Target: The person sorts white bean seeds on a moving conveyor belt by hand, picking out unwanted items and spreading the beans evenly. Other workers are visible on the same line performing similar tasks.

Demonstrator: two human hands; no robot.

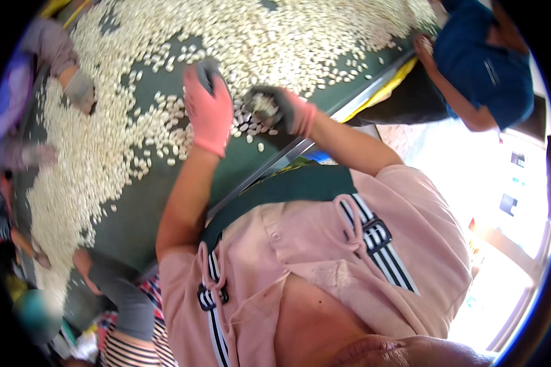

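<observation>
- Found loose beans point(246, 128) in the gap between both gloves, lying on the dark green table point(131, 223), just left and a bit near of the right hand point(283, 111).
- Couldn't pick a clear winner for nearest hand, tbh; looked right beside both.
- Noticed no shared long axis, just little ovals pointing every which way.
- Saw the right hand curled and cupped around a clump of beans point(263, 106), too blurry to count, with the right forearm point(355, 144) slanting in from the right.
- Had the left hand point(208, 113) with its pink side showing and grey fingertips toward the far side, left forearm point(187, 189) running up almost straight. Couldn't tell if pinching anything.
- Spotted a huge spread of beans point(257, 37) farther out, beyond both hands.
</observation>
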